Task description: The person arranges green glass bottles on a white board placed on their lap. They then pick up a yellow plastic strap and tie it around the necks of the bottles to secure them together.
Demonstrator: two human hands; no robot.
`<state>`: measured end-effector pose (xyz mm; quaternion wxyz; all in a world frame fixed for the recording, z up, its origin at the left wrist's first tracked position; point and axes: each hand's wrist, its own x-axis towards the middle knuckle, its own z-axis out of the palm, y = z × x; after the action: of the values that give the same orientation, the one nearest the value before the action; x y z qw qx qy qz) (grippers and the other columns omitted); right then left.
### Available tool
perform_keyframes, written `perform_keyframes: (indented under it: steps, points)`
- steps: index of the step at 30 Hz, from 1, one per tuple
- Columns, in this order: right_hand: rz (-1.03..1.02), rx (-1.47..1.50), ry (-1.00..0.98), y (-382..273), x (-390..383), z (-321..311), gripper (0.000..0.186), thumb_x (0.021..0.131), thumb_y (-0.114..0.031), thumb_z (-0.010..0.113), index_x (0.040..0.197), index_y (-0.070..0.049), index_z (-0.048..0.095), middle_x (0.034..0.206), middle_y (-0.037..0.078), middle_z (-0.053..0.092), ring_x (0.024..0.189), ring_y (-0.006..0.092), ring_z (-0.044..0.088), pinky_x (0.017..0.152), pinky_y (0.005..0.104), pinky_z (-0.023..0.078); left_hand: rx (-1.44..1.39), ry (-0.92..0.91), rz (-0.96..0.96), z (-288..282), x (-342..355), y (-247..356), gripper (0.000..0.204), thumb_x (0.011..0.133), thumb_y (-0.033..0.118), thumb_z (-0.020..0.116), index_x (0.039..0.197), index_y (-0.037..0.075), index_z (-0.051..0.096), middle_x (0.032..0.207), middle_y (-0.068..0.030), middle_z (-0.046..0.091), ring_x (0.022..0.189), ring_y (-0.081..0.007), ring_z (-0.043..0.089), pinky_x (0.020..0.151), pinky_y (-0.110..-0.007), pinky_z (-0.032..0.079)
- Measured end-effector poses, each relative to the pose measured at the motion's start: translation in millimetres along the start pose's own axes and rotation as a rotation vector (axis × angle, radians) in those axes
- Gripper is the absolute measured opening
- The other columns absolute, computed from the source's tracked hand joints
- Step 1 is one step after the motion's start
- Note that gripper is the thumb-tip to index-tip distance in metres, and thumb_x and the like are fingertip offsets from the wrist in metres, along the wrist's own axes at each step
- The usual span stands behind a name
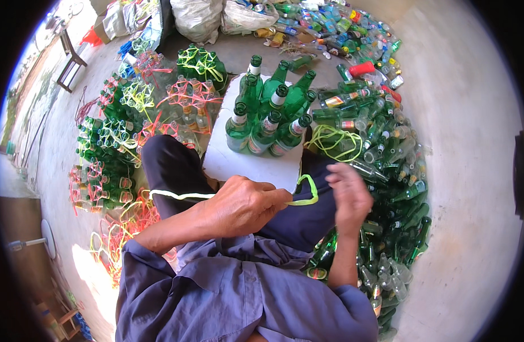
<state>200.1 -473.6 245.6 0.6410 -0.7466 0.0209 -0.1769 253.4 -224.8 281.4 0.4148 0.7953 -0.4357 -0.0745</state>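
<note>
My left hand (248, 204) is closed around a yellow-green plastic cord (307, 200). One end of the cord trails left across my lap, and a bent length sticks out to the right of the fingers. My right hand (351, 194) is raised above my right knee, apart from that cord; its fingers are bent and smeared by motion. Just beyond my hands, several green glass bottles (263, 130) stand upright in a tight cluster on a white board (230, 167). A loose coil of yellow-green cord (336, 143) lies to the right of the board.
Bundles of green bottles (105, 185) tied with cord stand on the left, beside a red and yellow cord tangle (117, 242). Loose bottles (396, 171) heap up on the right. Plastic bottles and cans (342, 28), white sacks (196, 20) and a chair (71, 60) are farther back.
</note>
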Motion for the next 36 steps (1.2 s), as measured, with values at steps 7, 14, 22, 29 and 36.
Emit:
perform_keyframes:
  steps: [7,14,22,29,36]
  points:
    - [-0.040,-0.037,-0.499,-18.3,-18.8,50.9,0.032,0.089,-0.015,0.072,0.114,0.004,0.066,0.092,0.014,0.072,0.079,0.0239,0.069,0.073,0.0306,0.053,-0.036,-0.023,-0.051,-13.5,-14.9,-9.1,0.019,0.083,0.003,0.066,0.101,0.005,0.071,0.081,-0.0137,0.071,0.070,-0.0341,0.068,0.061,-0.041,0.053]
    - [-0.026,-0.088,-0.485,-28.2,-4.5,18.0,0.012,0.088,-0.008,0.071,0.094,0.003,0.073,0.081,0.012,0.073,0.071,0.0166,0.069,0.064,0.0272,0.051,-0.100,-0.027,-0.092,-48.7,-40.8,-28.5,0.014,0.081,0.006,0.072,0.095,0.003,0.071,0.076,-0.0146,0.068,0.069,-0.0341,0.066,0.061,-0.041,0.051]
    - [-0.022,-0.218,-0.014,-28.1,40.2,-20.4,0.013,0.093,-0.008,0.067,0.095,0.004,0.073,0.074,-0.003,0.062,0.066,0.0041,0.052,0.059,0.0206,0.041,-0.062,0.091,-0.373,-109.9,-52.9,-50.1,0.009,0.089,0.007,0.070,0.095,0.000,0.070,0.076,-0.0084,0.067,0.073,-0.0153,0.066,0.068,-0.030,0.051]
    - [-0.012,-0.080,0.142,0.0,96.7,-32.9,0.021,0.097,-0.014,0.065,0.100,0.005,0.073,0.067,-0.006,0.052,0.059,0.0019,0.041,0.052,0.0197,0.029,-0.129,0.258,-0.481,-138.8,-30.8,-94.5,0.017,0.094,0.015,0.064,0.094,-0.002,0.067,0.069,0.0044,0.053,0.063,-0.0038,0.044,0.056,-0.024,0.035]
    - [-0.077,-0.098,0.168,18.6,159.5,-16.8,0.021,0.097,-0.015,0.065,0.099,0.005,0.073,0.065,-0.006,0.049,0.057,0.0009,0.040,0.050,0.0193,0.028,-0.023,0.478,-0.521,-149.2,31.1,-146.4,0.021,0.092,0.018,0.062,0.094,0.000,0.072,0.066,0.0007,0.055,0.060,-0.0060,0.046,0.054,-0.027,0.036]
